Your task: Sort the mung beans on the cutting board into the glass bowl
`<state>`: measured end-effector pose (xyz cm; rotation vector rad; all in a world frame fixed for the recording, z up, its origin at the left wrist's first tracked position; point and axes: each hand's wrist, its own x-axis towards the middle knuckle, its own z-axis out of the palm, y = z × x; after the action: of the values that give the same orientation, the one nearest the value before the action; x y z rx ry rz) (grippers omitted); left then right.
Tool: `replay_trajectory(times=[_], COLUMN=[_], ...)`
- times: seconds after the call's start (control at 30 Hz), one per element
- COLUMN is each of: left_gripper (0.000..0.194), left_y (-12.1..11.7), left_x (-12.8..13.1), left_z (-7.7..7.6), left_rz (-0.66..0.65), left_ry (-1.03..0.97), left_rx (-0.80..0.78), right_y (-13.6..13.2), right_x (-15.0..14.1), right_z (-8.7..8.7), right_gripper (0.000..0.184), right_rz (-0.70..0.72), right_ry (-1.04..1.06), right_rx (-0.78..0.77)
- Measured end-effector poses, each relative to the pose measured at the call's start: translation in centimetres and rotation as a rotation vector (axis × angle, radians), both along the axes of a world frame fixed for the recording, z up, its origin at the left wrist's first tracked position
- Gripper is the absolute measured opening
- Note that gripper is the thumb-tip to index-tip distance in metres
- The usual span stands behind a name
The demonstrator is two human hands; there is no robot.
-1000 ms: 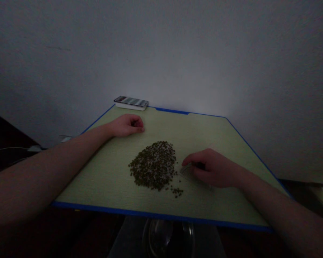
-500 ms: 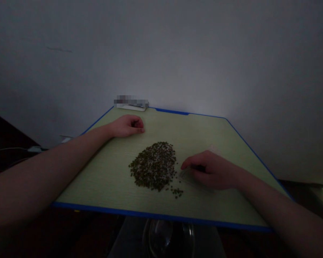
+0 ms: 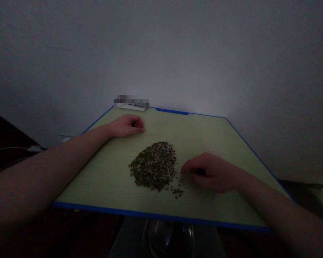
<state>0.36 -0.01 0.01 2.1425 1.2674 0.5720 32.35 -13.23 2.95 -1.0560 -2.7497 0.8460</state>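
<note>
Standing in the room, looking left to right. The left hand [image 3: 128,125] is resting near the worktop's [image 3: 97,186] left edge, toward the far left corner, fingers curling loosely; I cannot tell whether it is holding anything. Beyond it, a white block [image 3: 131,106], partly blurred out, is sitting at that corner. The pile [image 3: 154,166] of green grains, paler bits showing through, is lying mid-worktop, nearer the near edge than the far one. Below the near edge, a glass bowl [image 3: 169,236] is showing. A few strays [image 3: 177,192] are lying off the pile's near right side. Just right of the pile, a clear thing [image 3: 187,182] is lying partly under the right hand [image 3: 191,173]. Index finger and thumb are bending with a gap between them; whether they are gripping it, I cannot tell. A pale patch [image 3: 213,148] is showing just beyond the knuckles.

Handling, judged: grains probably light, hard, prone to rolling; best taken singly between fingertips, at the pile's loose rim.
</note>
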Motion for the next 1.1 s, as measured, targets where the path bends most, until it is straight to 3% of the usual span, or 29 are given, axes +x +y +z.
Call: replay_trajectory(times=[0.37,0.7,1.1], left_gripper=[0.027,0.026,0.025], left_y=[0.16,0.3,0.06], left_x=[-0.19,-0.2,-0.12], left_z=[-0.27,-0.31,-0.14], left_rz=[-0.034,-0.028,-0.039], left_ry=[-0.014,-0.004,-0.016], left_rx=[0.034,0.027,0.017], right_y=[0.04,-0.14,0.02], right_x=[-0.16,-0.76,-0.38], right_z=[-0.09,-0.1,-0.23], right_gripper=[0.035,0.035,0.034], right_rz=[-0.106,-0.021,-0.178], right_ry=[-0.01,0.028,-0.03], right_rx=[0.055,0.045,0.091])
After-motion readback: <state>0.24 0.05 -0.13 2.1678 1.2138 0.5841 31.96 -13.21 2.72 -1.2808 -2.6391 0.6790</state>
